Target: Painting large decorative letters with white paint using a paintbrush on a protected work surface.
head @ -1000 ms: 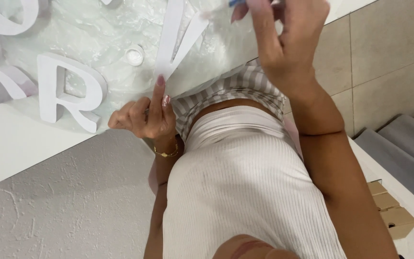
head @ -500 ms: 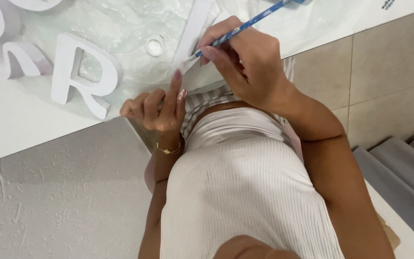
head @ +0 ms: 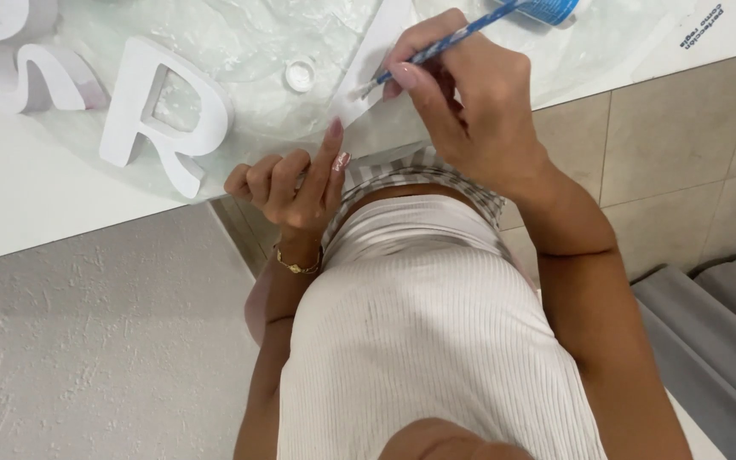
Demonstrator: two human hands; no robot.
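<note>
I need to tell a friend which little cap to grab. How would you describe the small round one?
Start at the big white letter R lying on the plastic-covered table. Just right of it, before the right hand with the blue paintbrush, sits the small white cap. It is the only round, coin-like piece there.
</note>
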